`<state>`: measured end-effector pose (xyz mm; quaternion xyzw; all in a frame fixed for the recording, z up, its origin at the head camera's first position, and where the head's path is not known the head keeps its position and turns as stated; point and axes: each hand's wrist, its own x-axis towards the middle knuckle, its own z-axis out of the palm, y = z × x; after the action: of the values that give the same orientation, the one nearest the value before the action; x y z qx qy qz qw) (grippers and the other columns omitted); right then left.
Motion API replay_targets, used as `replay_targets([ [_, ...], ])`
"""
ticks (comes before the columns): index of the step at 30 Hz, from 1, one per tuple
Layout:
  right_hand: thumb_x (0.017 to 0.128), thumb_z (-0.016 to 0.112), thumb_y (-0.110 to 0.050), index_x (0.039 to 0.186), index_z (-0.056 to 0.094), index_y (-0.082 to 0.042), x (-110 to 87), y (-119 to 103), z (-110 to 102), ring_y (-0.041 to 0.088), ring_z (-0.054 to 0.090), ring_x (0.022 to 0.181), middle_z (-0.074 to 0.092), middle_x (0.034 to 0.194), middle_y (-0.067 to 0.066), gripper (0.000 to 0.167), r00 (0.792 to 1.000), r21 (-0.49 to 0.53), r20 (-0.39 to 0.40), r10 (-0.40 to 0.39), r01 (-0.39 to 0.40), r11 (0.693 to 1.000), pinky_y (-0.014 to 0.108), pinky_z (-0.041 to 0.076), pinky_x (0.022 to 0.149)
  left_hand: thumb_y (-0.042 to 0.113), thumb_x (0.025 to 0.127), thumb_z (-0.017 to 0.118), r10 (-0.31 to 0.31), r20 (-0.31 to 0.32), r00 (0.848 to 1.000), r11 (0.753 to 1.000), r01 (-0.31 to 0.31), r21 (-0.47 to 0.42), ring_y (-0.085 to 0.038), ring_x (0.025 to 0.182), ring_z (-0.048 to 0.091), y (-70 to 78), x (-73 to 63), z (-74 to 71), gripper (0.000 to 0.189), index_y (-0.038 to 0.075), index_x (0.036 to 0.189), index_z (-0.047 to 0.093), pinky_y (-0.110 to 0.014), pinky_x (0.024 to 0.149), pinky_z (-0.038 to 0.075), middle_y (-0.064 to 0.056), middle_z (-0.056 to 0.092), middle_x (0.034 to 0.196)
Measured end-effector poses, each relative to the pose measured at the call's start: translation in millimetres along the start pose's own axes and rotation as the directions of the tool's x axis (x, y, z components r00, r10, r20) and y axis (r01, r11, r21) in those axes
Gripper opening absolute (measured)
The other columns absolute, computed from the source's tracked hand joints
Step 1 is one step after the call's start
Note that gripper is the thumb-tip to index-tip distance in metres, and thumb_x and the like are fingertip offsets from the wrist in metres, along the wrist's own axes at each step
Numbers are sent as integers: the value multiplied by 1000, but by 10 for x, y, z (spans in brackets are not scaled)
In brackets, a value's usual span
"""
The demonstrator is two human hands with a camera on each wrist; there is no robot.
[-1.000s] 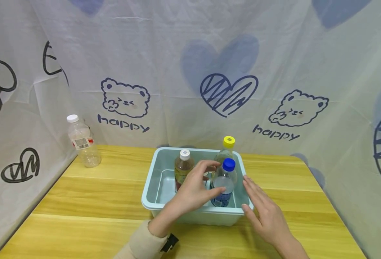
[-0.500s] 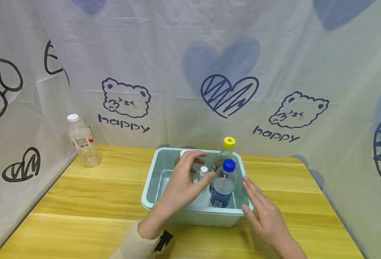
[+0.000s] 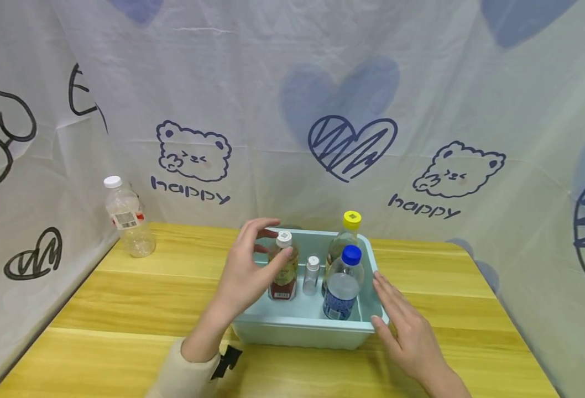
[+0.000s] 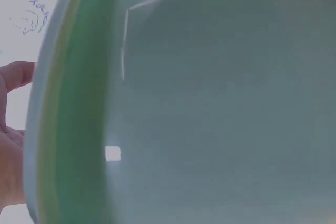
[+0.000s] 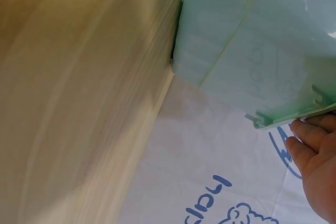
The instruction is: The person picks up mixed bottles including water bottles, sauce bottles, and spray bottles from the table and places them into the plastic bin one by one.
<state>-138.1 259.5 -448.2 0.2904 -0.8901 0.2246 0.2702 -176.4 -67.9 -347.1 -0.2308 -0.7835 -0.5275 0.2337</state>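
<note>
My left hand (image 3: 245,271) is over the left part of a pale blue plastic bin (image 3: 302,335). Its thumb and fingers are spread around the top of a brownish bottle with a white cap (image 3: 283,272); I see no firm grip. My right hand (image 3: 412,329) rests straight fingers against the bin's right rim; in the right wrist view, the fingers (image 5: 310,135) touch that rim. Inside the bin stand a small clear white-capped bottle (image 3: 311,280), a blue-capped bottle (image 3: 342,293) and, behind it, a yellow-capped bottle (image 3: 342,241). The bin's wall (image 4: 220,98) fills most of the left wrist view.
A clear plastic bottle with a white cap (image 3: 129,218) stands at the back left of the wooden table (image 3: 123,309). Behind the table hangs a pale curtain (image 3: 272,83) printed with hearts, bears and "happy".
My left hand has moved left, from the blue-capped bottle across the small bottle to the brownish one. The right hand and the bottles have not visibly moved.
</note>
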Motion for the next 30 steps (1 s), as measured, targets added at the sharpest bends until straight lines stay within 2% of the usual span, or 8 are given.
replay_targets([
  [4,97,65,-15,158,41,-3,5,1,-2,25,40,150,40,164,13,67,1000,0,2,0,0,1000,19,21,123,8,91,80,-44,-38,998,998,45,37,-26,115,62,-71,24,-166,54,4,139,56,-48,92,58,-11,57,133],
  [9,96,66,-15,158,42,-3,8,2,-1,25,41,149,41,163,13,67,1000,-2,-2,-2,2,1000,18,21,123,8,93,78,-82,-84,993,994,87,59,-30,118,61,-171,58,-378,55,2,141,54,-48,93,56,-13,56,136],
  [16,97,65,-16,158,41,-3,3,-4,-1,25,41,149,41,163,13,67,1000,-2,-4,2,-2,1000,19,21,124,9,96,75,-125,-166,978,982,146,122,-31,122,60,-329,96,-650,52,2,142,53,-50,96,54,-16,54,139],
  [22,97,65,-16,158,42,-3,7,-8,3,26,42,149,41,163,14,66,1000,-1,-10,1,-1,1000,19,22,123,11,97,74,-132,-241,962,967,178,184,-33,124,58,-511,127,-859,53,-1,143,51,-50,97,52,-19,53,140],
  [27,98,65,-17,158,42,-3,-3,-7,11,25,42,148,41,163,13,66,1000,-20,-12,-1,1,1000,17,21,122,11,98,72,-131,-299,945,965,191,180,-32,126,57,-673,165,-991,52,-2,144,50,-48,99,50,-19,51,140],
  [30,98,65,-17,158,42,-4,-7,-5,17,24,43,148,42,163,12,65,1000,-25,-17,-1,0,1000,16,21,122,9,97,72,-107,-355,929,966,182,183,-33,126,57,-768,199,-1057,51,-3,143,51,-47,99,49,-20,52,139],
])
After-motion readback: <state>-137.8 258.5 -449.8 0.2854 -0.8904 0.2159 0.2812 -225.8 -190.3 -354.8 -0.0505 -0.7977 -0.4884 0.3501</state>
